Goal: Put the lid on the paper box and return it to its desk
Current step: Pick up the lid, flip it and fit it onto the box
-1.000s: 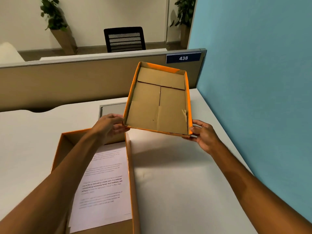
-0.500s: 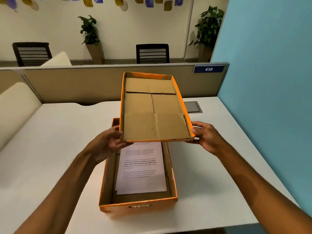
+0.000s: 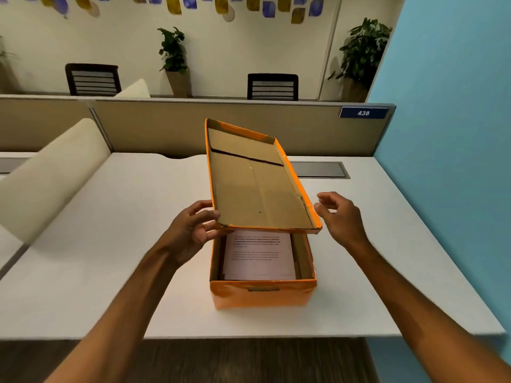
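An orange paper box point(image 3: 262, 293) stands open on the white desk point(image 3: 110, 272), with printed sheets point(image 3: 258, 254) lying inside. Above its far half I hold the orange lid point(image 3: 257, 186) tilted, brown inside facing me. My left hand point(image 3: 193, 230) grips the lid's near left corner, thumb on the inside. My right hand point(image 3: 341, 217) hovers just right of the lid's near right corner, fingers spread and apart from the rim.
A beige partition point(image 3: 166, 125) with a blue "438" plate point(image 3: 363, 113) closes the desk's far side. A blue wall point(image 3: 456, 134) runs along the right. A grey cable hatch point(image 3: 320, 170) sits behind the lid. A cream cushion point(image 3: 52, 172) lies at left.
My right hand has let go of the lid's right corner and opened. The lid has tilted, its right side dropping toward the box. The view has pulled back from the desk.
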`<state>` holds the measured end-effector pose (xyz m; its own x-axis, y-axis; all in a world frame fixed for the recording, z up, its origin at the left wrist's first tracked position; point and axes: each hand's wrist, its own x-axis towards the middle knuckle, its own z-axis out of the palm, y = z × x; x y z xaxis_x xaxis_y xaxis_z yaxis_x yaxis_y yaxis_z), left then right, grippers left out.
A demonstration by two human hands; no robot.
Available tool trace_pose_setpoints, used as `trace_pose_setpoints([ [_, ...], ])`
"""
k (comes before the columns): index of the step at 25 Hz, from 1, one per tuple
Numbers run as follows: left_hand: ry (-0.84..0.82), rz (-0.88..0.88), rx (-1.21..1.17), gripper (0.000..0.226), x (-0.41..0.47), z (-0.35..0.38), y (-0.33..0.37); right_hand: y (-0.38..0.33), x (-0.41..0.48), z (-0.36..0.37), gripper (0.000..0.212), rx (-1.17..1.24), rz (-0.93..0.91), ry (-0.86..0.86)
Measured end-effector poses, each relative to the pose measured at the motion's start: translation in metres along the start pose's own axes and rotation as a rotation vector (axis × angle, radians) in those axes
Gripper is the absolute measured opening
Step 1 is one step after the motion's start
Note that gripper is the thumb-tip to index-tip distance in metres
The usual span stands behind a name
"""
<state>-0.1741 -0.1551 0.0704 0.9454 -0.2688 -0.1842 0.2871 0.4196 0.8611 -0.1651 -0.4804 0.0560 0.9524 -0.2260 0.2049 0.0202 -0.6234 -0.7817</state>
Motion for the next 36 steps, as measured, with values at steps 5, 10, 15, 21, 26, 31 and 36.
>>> trace_pose_setpoints([
  [5, 0.095, 0.074, -0.078, 0.04, -0.019, 0.025, -0.004, -0.047, -0.05, 0.025, 0.049, -0.107, -0.489, -0.118],
  [10, 0.176, 0.126, -0.099, 0.047, -0.027, 0.059, -0.007, -0.056, -0.065, 0.054, 0.053, -0.237, -0.64, -0.039],
  [15, 0.237, 0.147, -0.038, 0.046, -0.036, 0.082, -0.007, -0.06, -0.061, 0.063, 0.034, -0.153, -0.672, 0.058],
  [21, 0.203, 0.184, 0.052, 0.053, -0.034, 0.09, 0.0, -0.077, -0.06, 0.053, 0.03, 0.123, -0.581, 0.167],
  [26, 0.192, 0.02, 0.141, 0.073, -0.015, 0.073, -0.02, -0.09, -0.058, 0.032, 0.032, 0.378, -0.31, 0.207],
  [31, 0.172, -0.211, -0.063, 0.065, -0.005, 0.044, -0.071, -0.091, -0.048, 0.015, 0.034, 0.802, 0.019, 0.152],
  [36, 0.11, -0.211, -0.261, 0.055, -0.002, 0.035, -0.098, -0.081, -0.047, 0.009, 0.033, 1.059, 0.213, 0.101],
])
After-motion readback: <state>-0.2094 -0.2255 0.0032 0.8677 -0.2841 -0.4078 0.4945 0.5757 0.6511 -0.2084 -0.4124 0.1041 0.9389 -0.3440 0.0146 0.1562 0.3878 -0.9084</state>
